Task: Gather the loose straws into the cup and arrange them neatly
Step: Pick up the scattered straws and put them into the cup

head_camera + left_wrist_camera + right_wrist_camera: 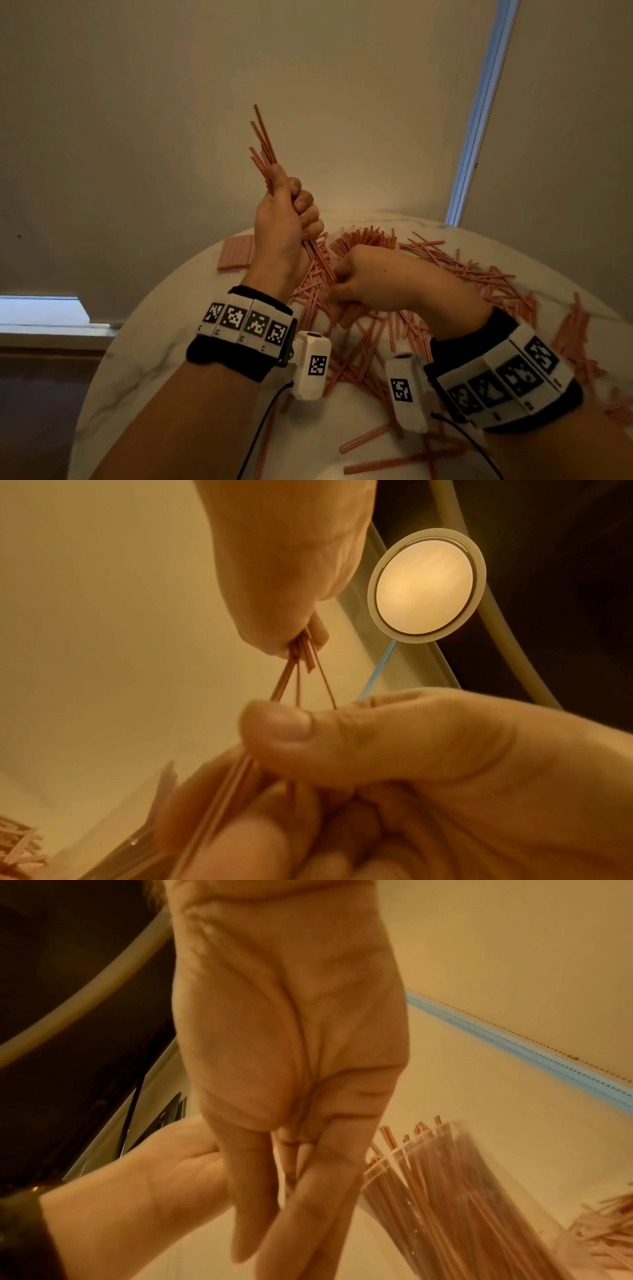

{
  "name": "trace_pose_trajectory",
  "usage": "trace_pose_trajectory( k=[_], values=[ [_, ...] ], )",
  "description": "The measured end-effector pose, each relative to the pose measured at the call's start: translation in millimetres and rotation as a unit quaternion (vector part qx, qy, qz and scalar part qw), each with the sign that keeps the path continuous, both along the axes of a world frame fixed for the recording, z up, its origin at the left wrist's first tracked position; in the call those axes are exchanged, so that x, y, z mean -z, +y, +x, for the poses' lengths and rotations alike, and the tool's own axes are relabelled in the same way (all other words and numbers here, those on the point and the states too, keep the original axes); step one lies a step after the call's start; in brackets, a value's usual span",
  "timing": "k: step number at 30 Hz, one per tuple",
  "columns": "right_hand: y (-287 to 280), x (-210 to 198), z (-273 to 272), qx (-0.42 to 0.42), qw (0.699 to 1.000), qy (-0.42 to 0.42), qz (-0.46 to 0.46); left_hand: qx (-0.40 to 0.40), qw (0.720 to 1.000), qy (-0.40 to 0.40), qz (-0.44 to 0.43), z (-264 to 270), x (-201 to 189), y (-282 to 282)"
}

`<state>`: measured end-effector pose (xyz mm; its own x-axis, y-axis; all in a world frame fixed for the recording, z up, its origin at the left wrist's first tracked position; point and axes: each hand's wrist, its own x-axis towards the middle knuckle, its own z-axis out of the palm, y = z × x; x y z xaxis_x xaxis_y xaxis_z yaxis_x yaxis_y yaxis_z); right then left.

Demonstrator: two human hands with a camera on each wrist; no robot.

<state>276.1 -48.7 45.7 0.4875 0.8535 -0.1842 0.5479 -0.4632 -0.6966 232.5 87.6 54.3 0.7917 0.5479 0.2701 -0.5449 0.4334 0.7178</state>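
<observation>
My left hand [291, 219] is raised above the table and grips a bundle of thin red-striped straws [263, 144] that stands nearly upright, its tops fanning out above the fist. Just below and to the right, my right hand [363, 284] pinches the lower ends of that bundle. In the left wrist view the straws [301, 674] run from my left fist [284, 588] down into the right thumb and fingers [377, 750]. A clear cup [428, 1177] packed with straws stands behind my right hand [291, 1015]. Many loose straws [479, 274] litter the table.
The round white table [154, 359] ends close to a plain wall. A flat packet of pink straws [236, 253] lies at its far left edge. More straws [370, 438] lie near the front. A round ceiling lamp [426, 585] glows overhead.
</observation>
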Motion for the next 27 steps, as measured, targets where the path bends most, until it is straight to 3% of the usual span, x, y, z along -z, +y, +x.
trace_pose_trajectory(
  k=[7,12,17,19,21,23,25,27],
  values=[
    [-1.1,-9.6,-2.3,0.050,0.994,-0.061,0.080,-0.008,0.995,0.027,0.098,1.2,4.7,-7.9],
    [-5.9,-9.6,-1.0,0.022,0.999,0.021,0.019,-0.023,0.996,0.002,0.082,3.1,1.2,-7.9],
    [-5.5,-18.5,-0.2,0.039,0.990,0.068,0.114,0.008,0.992,0.015,0.121,6.2,7.1,-12.0],
    [-13.4,-25.2,3.4,0.027,0.996,0.019,0.082,0.013,0.988,0.026,0.152,7.4,9.0,-10.4],
    [-22.9,-31.5,10.1,0.071,0.993,-0.016,0.091,0.037,0.981,0.048,0.186,7.6,9.5,-6.9],
    [-31.4,-39.0,16.5,0.159,0.967,-0.023,0.197,0.091,0.961,0.104,0.240,6.8,12.3,-5.0],
    [-36.1,-46.1,20.9,0.240,0.910,-0.042,0.336,0.147,0.922,0.167,0.317,3.4,17.9,-5.5],
    [-39.0,-48.8,23.6,0.276,0.868,-0.111,0.398,0.184,0.880,0.192,0.394,0.8,22.1,-12.0]
  ],
)
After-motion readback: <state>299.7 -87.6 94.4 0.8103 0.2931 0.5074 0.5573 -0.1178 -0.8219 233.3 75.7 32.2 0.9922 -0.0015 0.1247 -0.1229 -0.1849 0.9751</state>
